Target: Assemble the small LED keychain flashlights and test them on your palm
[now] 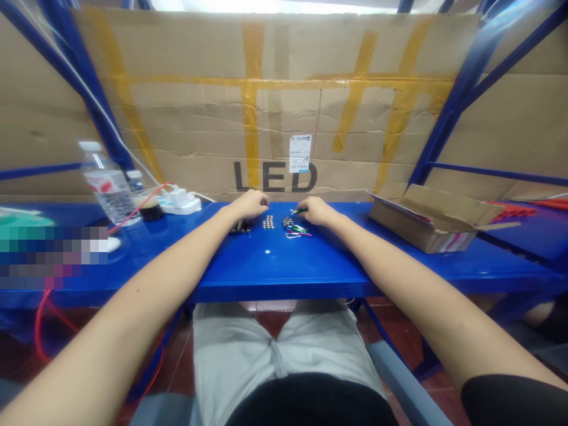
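My right hand point(316, 211) pinches a small green clip point(302, 210) with a silvery end, just above the blue table. Close below it lies a pile of carabiner-like metal clips point(297, 229) in green, purple and silver. My left hand point(251, 204) is closed, fingers curled downward; whatever its fingertips may hold is hidden. Under that wrist several dark, slim cylindrical pieces point(242, 226) lie side by side, partly covered by the forearm. Between both hands, small silvery parts point(268, 222) are set out in short rows. Nearer to me rests one small whitish disc point(267, 252).
An open cardboard box point(426, 228) stands on the table point(284, 266) at right. To the left are a water bottle point(109, 186), a dark-filled container point(149, 208), a white power strip point(181, 203) and red cables. Behind rises a taped cardboard sheet point(199, 130) between blue frame posts.
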A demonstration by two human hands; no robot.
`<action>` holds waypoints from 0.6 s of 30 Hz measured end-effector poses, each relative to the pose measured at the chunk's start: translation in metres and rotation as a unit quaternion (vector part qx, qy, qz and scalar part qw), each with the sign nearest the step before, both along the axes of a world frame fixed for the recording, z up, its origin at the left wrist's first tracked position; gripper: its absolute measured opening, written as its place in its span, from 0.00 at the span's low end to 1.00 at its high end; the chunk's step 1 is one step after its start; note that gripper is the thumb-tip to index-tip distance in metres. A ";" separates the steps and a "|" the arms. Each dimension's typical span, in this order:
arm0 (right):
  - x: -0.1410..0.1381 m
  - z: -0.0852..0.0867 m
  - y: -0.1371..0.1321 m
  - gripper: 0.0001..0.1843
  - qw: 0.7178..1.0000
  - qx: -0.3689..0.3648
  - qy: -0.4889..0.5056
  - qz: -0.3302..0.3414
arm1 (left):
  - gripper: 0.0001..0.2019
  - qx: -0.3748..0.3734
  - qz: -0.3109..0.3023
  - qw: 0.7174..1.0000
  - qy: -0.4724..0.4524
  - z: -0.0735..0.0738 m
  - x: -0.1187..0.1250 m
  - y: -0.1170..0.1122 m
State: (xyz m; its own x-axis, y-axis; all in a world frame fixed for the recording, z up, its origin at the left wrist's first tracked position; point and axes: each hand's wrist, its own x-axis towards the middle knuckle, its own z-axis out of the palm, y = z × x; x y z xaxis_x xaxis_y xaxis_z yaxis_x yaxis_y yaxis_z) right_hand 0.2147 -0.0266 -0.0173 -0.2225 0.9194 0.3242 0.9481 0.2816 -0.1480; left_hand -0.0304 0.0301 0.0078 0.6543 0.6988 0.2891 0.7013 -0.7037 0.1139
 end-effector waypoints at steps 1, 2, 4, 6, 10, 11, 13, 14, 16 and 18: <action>0.002 0.000 0.000 0.15 1.000 -0.004 -0.025 -0.009 | 0.12 0.002 -0.014 1.000 -0.008 0.001 0.004 -0.004; 0.004 -0.001 0.000 0.15 0.999 -0.008 -0.051 -0.016 | 0.13 0.000 -0.025 1.000 -0.010 0.001 0.007 -0.008; 0.005 0.000 -0.003 0.16 0.995 -0.011 -0.098 -0.027 | 0.13 -0.005 -0.038 0.999 -0.004 0.000 0.012 -0.013; 0.003 0.002 -0.006 0.17 0.990 -0.004 -0.131 -0.044 | 0.14 -0.003 -0.041 0.999 0.004 -0.001 0.013 -0.014; -0.005 0.005 -0.011 0.18 0.985 0.020 -0.162 -0.061 | 0.14 -0.004 -0.023 1.000 0.015 -0.002 0.007 -0.008; -0.006 0.006 -0.011 0.18 0.984 0.023 -0.168 -0.058 | 0.13 -0.008 -0.018 1.000 0.019 -0.002 0.006 -0.006; -0.008 0.007 -0.012 0.18 0.981 0.028 -0.182 -0.054 | 0.13 -0.013 -0.010 0.999 0.028 -0.003 0.003 -0.002; -0.008 0.007 -0.012 0.18 0.980 0.031 -0.189 -0.052 | 0.13 -0.013 -0.006 0.999 0.032 -0.004 0.001 0.000; -0.007 0.008 -0.012 0.18 0.978 0.039 -0.200 -0.049 | 0.13 -0.013 0.001 0.999 0.036 -0.005 -0.001 0.003; -0.007 0.009 -0.013 0.19 0.975 0.051 -0.211 -0.040 | 0.13 -0.013 0.007 0.999 0.035 -0.006 -0.002 0.006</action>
